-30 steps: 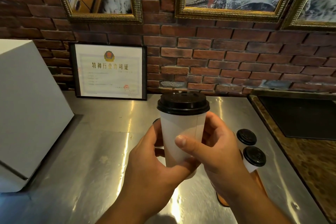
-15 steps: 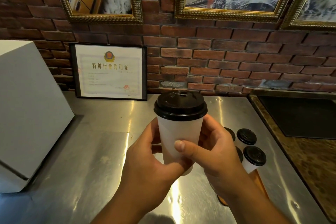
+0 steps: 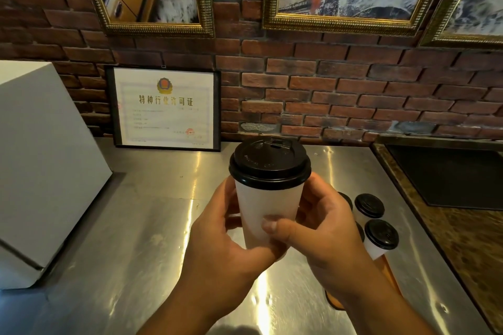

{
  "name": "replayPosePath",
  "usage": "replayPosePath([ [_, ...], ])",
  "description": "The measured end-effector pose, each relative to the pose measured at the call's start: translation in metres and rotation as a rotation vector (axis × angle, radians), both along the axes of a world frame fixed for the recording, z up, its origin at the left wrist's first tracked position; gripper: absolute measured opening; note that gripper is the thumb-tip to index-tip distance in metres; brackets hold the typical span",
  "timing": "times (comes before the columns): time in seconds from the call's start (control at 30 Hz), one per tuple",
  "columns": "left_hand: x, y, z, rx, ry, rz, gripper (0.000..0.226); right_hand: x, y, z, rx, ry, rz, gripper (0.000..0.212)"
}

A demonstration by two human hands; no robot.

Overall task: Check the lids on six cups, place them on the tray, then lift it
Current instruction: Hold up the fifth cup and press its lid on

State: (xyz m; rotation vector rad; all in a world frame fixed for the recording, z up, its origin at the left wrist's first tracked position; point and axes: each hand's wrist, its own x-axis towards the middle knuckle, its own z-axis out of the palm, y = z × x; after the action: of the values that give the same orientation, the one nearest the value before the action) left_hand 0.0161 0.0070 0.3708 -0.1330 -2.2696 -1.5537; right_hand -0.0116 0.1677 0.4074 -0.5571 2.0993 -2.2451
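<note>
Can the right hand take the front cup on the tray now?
Probably not yet: right hand and left hand both grip the raised paper cup. Freed, likely yes; the front tray cup stands beside it, unobstructed.

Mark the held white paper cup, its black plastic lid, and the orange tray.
white paper cup (image 3: 265, 215): head view, bare side wall.
black plastic lid (image 3: 269, 163): head view, domed top.
orange tray (image 3: 388, 270): head view, exposed right edge.

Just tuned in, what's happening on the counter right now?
A person holds one white cup in both hands, the left hand and right hand wrapped round its body, above the steel counter. Its black lid is on, tilted toward the camera. At least two more lidded cups stand on the orange tray at right; any others are mostly hidden behind the right hand.
</note>
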Motion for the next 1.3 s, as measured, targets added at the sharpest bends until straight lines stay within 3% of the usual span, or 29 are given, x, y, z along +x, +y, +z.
replayPosePath([
  [0.5,0.004,0.001,0.003,0.055,0.072,-0.024,0.09,-0.002,0.005,-0.007,0.001,0.065,0.011,0.08],
  [0.7,0.004,-0.001,0.005,0.054,0.078,-0.038,0.079,-0.001,0.002,-0.008,-0.005,0.065,-0.012,0.077],
  [1.3,0.001,-0.002,0.008,0.074,-0.009,-0.116,0.083,0.0,0.009,-0.01,-0.007,0.026,0.078,0.068],
])
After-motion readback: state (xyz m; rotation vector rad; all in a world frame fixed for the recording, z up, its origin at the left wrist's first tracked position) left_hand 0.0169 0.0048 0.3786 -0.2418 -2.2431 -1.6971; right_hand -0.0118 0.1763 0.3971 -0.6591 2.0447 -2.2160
